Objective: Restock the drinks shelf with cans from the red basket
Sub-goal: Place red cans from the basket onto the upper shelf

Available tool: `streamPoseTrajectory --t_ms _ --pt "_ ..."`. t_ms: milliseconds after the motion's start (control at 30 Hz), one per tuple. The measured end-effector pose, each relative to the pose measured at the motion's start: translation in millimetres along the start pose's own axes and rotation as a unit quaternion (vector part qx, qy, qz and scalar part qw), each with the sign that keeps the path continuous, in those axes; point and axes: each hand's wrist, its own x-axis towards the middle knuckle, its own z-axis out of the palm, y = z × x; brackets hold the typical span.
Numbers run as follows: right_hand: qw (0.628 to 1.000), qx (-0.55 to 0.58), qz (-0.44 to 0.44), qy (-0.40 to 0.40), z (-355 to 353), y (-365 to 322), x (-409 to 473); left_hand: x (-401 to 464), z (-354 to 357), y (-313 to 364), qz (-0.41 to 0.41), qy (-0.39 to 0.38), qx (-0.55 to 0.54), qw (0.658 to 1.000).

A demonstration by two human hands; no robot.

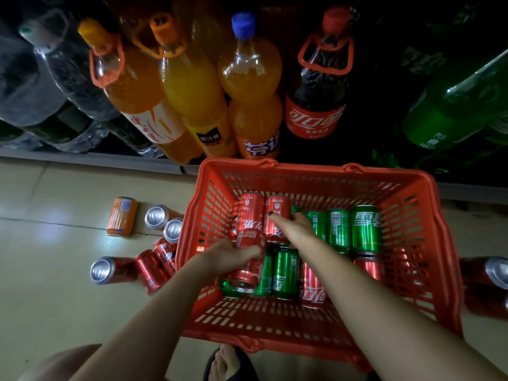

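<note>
Inside the red basket [428, 243], a red can [248, 239] is gripped by curled left-hand fingers [247, 253] for lifting out, while another red can [277, 215] beneath the extended, empty right-hand fingers [280, 220] is touched.

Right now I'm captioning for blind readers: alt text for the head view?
Left hand grips a red can inside a red basket of cans; right hand reaches for another red can. More cans lie on the floor before bottles.
</note>
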Motion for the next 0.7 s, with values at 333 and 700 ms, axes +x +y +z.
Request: streamPoseTrajectory --t_ms 333,700 --pt "0.996 0.076 0.036 -0.015 -1 0 7 32 -7 31 0.049 0.149 -0.157 0.975" --pt "0.996 0.08 -0.018 0.042 7 3 13 61 -3 31 0.034 0.163 -0.153 0.974"
